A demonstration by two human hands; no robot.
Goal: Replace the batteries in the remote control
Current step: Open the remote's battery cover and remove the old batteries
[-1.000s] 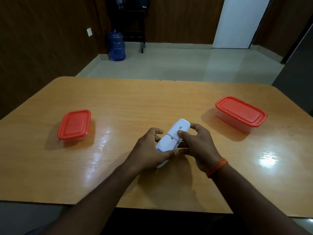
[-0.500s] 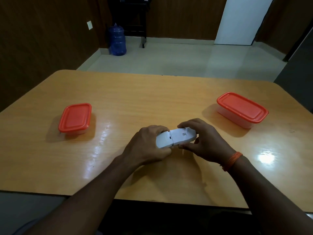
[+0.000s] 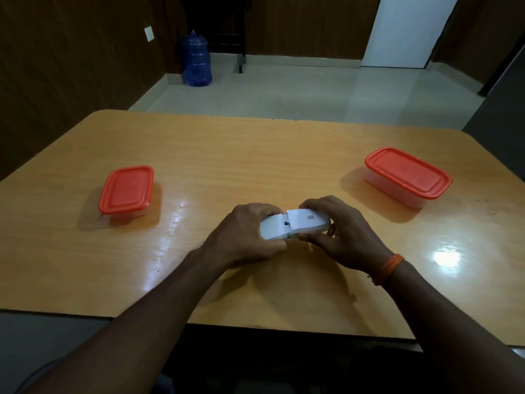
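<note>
A white remote control (image 3: 277, 228) is held back side up, lying crosswise just above the wooden table (image 3: 255, 155). My left hand (image 3: 244, 237) grips its left half. My right hand (image 3: 341, 226) pinches the right half, where the battery cover (image 3: 308, 220) with a small printed label sits slightly raised at a seam with a dark notch. The remote's buttons face down and are hidden. No batteries show.
A small clear container with an orange lid (image 3: 126, 190) stands at the left. A larger one with an orange lid (image 3: 407, 176) stands at the right. Beyond the table are a tiled floor, a blue water jug (image 3: 197, 62) and a white door (image 3: 409, 29).
The remote has turned from pointing away from me to lying crosswise. My right hand has shifted onto the cover end, and a small gap shows at the seam.
</note>
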